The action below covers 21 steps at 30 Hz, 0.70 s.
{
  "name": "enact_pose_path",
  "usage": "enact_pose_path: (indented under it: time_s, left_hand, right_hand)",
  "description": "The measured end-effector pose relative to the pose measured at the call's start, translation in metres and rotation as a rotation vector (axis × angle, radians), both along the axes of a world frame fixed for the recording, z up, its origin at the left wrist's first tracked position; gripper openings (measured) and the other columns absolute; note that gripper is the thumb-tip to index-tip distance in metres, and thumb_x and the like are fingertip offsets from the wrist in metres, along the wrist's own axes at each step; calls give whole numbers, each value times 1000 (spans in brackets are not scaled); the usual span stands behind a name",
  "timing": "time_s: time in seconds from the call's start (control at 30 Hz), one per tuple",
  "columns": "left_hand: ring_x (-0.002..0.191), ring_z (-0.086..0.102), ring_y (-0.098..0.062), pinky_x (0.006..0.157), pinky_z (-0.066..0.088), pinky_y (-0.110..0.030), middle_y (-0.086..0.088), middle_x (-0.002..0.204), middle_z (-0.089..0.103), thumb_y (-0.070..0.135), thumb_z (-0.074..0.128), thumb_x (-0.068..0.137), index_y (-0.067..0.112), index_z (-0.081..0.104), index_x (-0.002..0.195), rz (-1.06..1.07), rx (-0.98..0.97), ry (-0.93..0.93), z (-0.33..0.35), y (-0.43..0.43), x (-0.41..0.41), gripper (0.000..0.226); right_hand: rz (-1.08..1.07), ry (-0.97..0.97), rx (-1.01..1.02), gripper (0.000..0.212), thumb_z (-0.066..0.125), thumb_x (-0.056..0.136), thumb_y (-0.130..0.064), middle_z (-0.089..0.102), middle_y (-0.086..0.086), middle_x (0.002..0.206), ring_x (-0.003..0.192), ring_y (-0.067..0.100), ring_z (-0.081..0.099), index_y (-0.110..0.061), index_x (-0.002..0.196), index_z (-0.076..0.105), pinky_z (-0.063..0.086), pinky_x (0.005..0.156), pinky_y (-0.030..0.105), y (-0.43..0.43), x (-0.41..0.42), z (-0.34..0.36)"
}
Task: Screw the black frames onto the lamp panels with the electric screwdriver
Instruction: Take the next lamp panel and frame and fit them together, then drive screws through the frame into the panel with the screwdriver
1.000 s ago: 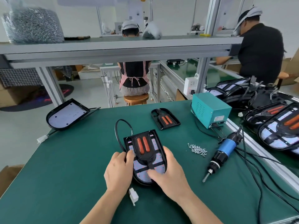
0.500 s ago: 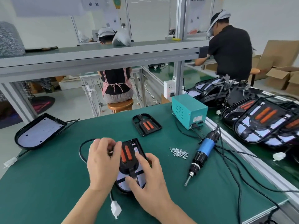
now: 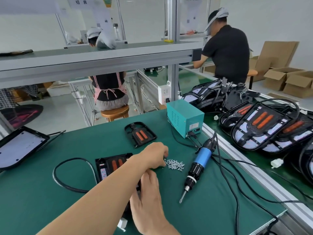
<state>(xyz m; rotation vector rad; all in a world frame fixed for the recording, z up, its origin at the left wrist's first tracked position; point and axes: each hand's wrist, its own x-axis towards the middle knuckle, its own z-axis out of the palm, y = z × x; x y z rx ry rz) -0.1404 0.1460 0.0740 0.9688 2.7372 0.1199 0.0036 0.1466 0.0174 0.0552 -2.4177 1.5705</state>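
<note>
One lamp panel (image 3: 108, 168) lies flat on the green mat (image 3: 50, 209) directly in front of you, with a black frame (image 3: 116, 162) carrying two orange strips seated on top of it. Your right hand (image 3: 149, 195) holds the panel at its right edge, fingers bent onto the rim. Your left forearm crosses over the panel and hides its near half. Your left hand (image 3: 155, 155) is at the pile of small silver screws (image 3: 175, 164) just right of the panel. Its fingers are curled down with the tips at the pile's left edge, and it cannot be told whether they pinch a screw. Right of the panel, past the screws, the blue-bodied electric screwdriver (image 3: 198, 165) lies on its side with its bit pointing toward you, untouched. A black cable (image 3: 71, 167) loops out from the panel's left side, and a white connector (image 3: 122, 223) lies at the panel's near end. Beyond the panel a second frame (image 3: 140, 134) lies alone on the mat, and further right of it stands a teal power box (image 3: 185, 117). Well left of the panel, another panel (image 3: 20, 146) rests white face up. Far right of the panel, across a metal rail, framed panels (image 3: 259, 128) are heaped together.
</note>
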Motion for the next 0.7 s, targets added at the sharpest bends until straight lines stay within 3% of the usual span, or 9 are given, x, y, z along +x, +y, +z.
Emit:
enact_pose_path:
  time_s: [0.13,0.2,0.3,0.37,0.47,0.53,0.6,0.7]
  left_hand:
    - [98,56,-22,85,46,-33,-4,110,62,17,75,87,10,68,105,4,65,-13,-4,3,-2,20]
    - [97,57,-22,85,48,-34,-4,106,64,14,72,88,11,68,98,5,67,-19,-5,3,-1,11]
    - [98,59,-24,86,49,-36,-5,104,65,11,66,91,12,67,94,4,50,-11,-6,4,2,3]
    - [97,59,-24,83,49,-34,-5,104,66,9,61,93,12,67,96,8,32,-8,-7,4,4,6]
    - [97,60,-25,84,52,-38,-6,104,65,4,57,90,13,62,97,52,21,-48,-8,1,7,13]
    - [97,59,-28,87,52,-43,-8,105,63,0,51,88,13,58,101,92,22,-73,-9,-1,9,19]
    - [102,57,-28,88,49,-40,-7,110,63,0,44,89,14,58,106,113,33,-56,-9,-2,12,26]
    - [113,57,-24,97,46,-34,-4,122,64,3,43,95,14,65,116,160,151,-27,-4,-6,16,33]
  right_hand:
    - [12,-4,7,58,32,87,-49,33,-20,127,120,-8,31,-31,142,41,37,97,16,1,-3,-2]
    - [28,5,31,53,37,89,-40,31,-21,127,120,-7,30,-33,141,42,37,95,14,0,-3,-5]
    - [46,30,59,47,46,94,-28,31,-19,135,124,-4,30,-32,141,45,30,88,-1,0,-4,-9]
    - [45,18,66,42,46,95,-28,33,-17,136,124,-4,32,-29,137,49,28,87,-3,0,-4,-9]
    - [46,0,12,42,47,97,-31,36,-19,132,120,-6,41,-34,138,50,32,88,0,1,-4,-8]
    - [48,0,3,45,47,97,-32,35,-21,134,122,-7,43,-38,141,47,35,97,7,0,-4,-9]
    - [42,2,4,47,47,96,-29,35,-19,137,128,-5,40,-38,143,47,36,106,16,0,-3,-8]
    - [1,12,33,39,48,97,-24,41,-11,128,125,4,40,-31,135,53,38,107,25,4,-3,-6]
